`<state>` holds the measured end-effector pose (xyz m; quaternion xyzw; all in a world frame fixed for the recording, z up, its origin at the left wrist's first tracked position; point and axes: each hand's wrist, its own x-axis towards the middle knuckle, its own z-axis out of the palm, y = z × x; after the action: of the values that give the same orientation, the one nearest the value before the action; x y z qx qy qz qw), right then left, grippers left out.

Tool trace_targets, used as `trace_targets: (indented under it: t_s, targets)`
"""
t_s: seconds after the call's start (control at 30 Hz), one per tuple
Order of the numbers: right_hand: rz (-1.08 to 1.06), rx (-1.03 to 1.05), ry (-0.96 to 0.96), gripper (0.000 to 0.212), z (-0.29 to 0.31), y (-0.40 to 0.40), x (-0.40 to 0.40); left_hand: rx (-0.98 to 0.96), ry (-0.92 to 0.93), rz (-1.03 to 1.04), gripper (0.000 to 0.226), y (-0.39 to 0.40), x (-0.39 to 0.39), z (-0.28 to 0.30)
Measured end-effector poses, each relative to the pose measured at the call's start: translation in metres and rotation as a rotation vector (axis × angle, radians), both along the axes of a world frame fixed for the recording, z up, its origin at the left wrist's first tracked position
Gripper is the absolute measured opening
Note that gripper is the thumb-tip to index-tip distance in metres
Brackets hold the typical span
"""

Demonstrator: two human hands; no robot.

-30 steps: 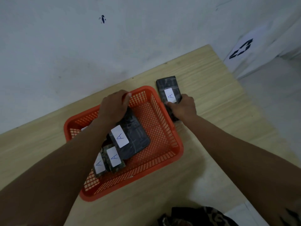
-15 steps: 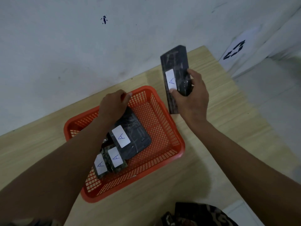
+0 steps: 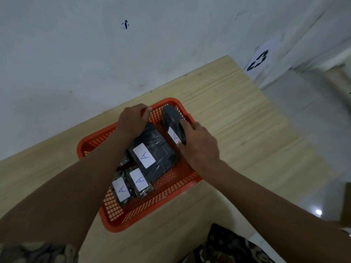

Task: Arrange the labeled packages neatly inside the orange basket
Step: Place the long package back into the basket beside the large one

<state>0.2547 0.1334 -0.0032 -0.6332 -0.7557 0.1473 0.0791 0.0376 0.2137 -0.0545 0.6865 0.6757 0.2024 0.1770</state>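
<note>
Left hand (image 3: 133, 118) stays pressed, fingers curled, on the big dark wrapped package (image 3: 152, 150) inside the orange plastic basket (image 3: 152, 211); right hand (image 3: 197, 145), raised a moment ago, now lowers the gripped narrow dark "A" package (image 3: 171, 118) along the basket's right wall, so placement is nearly done.

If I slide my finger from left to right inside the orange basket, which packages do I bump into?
Small package → second small package → big dark package → narrow package gripped by the right hand.
</note>
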Motion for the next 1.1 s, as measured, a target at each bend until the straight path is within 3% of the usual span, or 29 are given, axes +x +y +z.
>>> trace_targets:
  t_s: [0.3,0.67,0.97,1.1]
  targets:
    - [-0.020,-0.061,0.190,0.054,-0.019,0.004,-0.015,0.059,-0.003,0.033,0.036,-0.005,0.005,0.000]
    - [0.128,-0.085,-0.040,0.066,-0.029,-0.001,-0.009,0.081,0.014,0.055,0.036,-0.005,0.007,-0.002]
    - [0.227,0.060,-0.191,0.060,-0.027,0.003,-0.010,0.082,0.019,0.047,0.036,-0.006,0.006,-0.004]
    - [0.251,-0.047,-0.298,0.079,-0.022,0.000,-0.012,0.089,0.023,0.055,0.035,-0.007,0.005,-0.004]
